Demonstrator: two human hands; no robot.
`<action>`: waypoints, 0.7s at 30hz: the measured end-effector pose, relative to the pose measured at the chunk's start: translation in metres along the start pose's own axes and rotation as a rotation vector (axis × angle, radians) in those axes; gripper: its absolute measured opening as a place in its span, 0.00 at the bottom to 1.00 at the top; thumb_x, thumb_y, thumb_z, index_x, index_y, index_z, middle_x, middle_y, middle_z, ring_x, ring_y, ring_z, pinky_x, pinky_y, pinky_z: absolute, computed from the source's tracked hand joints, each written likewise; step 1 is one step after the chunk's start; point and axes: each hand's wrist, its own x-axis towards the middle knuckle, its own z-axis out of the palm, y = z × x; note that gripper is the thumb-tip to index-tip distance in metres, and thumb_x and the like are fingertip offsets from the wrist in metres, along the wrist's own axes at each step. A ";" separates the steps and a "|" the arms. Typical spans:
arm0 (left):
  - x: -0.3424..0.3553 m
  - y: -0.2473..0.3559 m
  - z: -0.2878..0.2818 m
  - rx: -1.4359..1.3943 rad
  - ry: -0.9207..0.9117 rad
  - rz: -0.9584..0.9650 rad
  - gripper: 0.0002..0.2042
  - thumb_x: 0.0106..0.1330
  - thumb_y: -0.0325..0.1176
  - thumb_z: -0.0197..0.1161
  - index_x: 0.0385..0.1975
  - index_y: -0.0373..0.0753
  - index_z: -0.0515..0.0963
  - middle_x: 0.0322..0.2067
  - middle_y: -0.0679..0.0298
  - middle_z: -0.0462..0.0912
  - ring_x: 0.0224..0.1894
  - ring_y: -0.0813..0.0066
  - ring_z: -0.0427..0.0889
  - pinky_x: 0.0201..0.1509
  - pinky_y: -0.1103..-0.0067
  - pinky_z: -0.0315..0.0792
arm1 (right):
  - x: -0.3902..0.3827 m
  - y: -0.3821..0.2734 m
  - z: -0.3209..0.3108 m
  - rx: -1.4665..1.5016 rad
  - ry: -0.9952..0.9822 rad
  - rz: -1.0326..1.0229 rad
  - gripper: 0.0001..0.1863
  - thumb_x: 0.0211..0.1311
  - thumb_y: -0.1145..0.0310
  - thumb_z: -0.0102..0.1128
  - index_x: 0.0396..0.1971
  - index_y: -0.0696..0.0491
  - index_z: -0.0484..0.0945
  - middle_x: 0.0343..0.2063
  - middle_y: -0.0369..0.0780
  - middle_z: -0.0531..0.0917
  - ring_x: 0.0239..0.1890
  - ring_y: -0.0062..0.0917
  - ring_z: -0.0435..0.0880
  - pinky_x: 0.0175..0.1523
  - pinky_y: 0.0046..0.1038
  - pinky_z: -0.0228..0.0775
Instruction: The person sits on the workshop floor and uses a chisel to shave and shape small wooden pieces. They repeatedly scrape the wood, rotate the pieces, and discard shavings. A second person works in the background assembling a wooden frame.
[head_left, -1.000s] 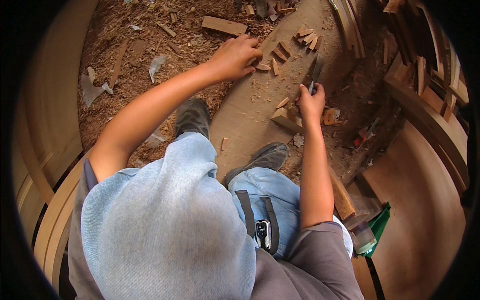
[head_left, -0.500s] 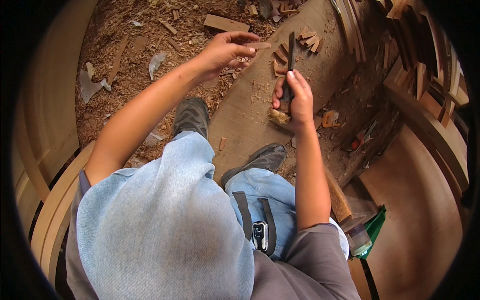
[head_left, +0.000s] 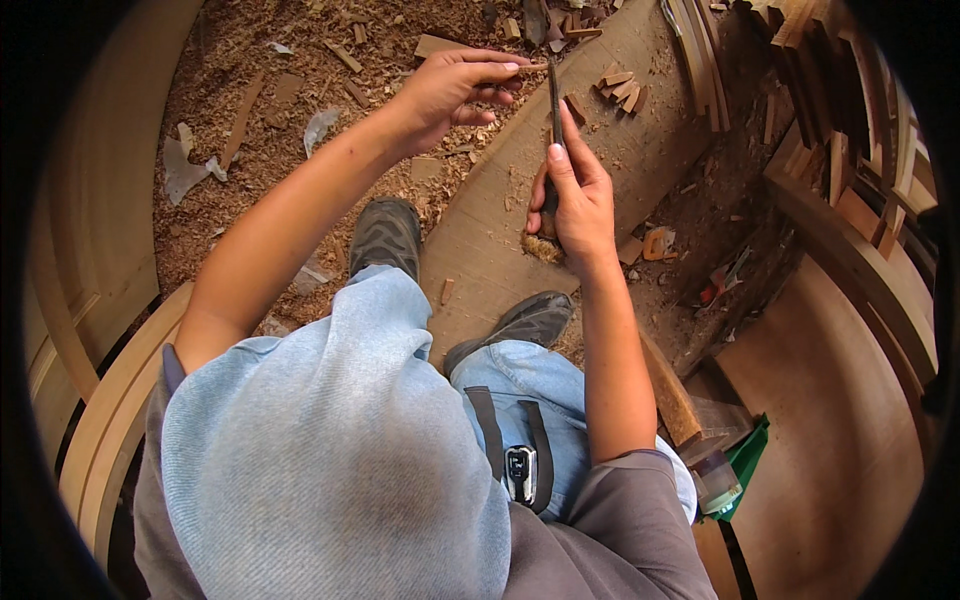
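My left hand (head_left: pixel 445 95) pinches a small thin piece of wood (head_left: pixel 532 67) between thumb and fingers. In my right hand (head_left: pixel 578 195) is a chisel (head_left: pixel 555 110) with a long dark blade pointing away from me. Its handle end (head_left: pixel 541 247) looks frayed, and my fingers wrap the rest of the handle, the index finger lying along the blade. The wood's tip meets the blade near its far end; whether they touch I cannot tell. Below my hands lies a flat brown board (head_left: pixel 490 240), with several small wood wedges (head_left: pixel 625 90) on it.
Wood shavings (head_left: pixel 290 110) and offcuts cover the ground at the left. My shoes (head_left: pixel 385 240) rest at the board's near end. Curved wooden parts (head_left: pixel 850 235) are stacked at the right, near a clear plastic container (head_left: pixel 717 485) and a green item (head_left: pixel 750 465). A curved panel (head_left: pixel 110 180) stands at far left.
The chisel has moved slightly left and away from me, index finger now extended along it. My left hand has raised the wood piece and turned it edge-on beside the blade.
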 end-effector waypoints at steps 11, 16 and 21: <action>-0.003 0.002 0.005 -0.059 0.146 -0.003 0.14 0.73 0.37 0.63 0.55 0.46 0.82 0.39 0.77 0.84 0.40 0.91 0.80 0.35 0.90 0.77 | -0.002 -0.002 0.009 -0.023 0.000 0.030 0.28 0.78 0.63 0.48 0.75 0.46 0.58 0.15 0.33 0.71 0.12 0.16 0.70 0.18 0.22 0.68; -0.005 0.000 0.006 -0.023 0.150 -0.002 0.14 0.73 0.37 0.63 0.55 0.50 0.82 0.41 0.77 0.83 0.40 0.91 0.80 0.37 0.88 0.76 | -0.002 0.000 0.015 -0.013 0.002 0.047 0.28 0.78 0.63 0.48 0.75 0.46 0.58 0.15 0.33 0.70 0.12 0.16 0.70 0.18 0.22 0.67; -0.005 -0.001 0.004 -0.077 0.150 0.037 0.14 0.72 0.37 0.63 0.56 0.49 0.81 0.42 0.77 0.83 0.40 0.90 0.80 0.37 0.89 0.76 | 0.000 -0.001 0.015 -0.025 -0.005 0.044 0.28 0.78 0.63 0.48 0.75 0.46 0.58 0.15 0.33 0.70 0.12 0.16 0.70 0.18 0.22 0.67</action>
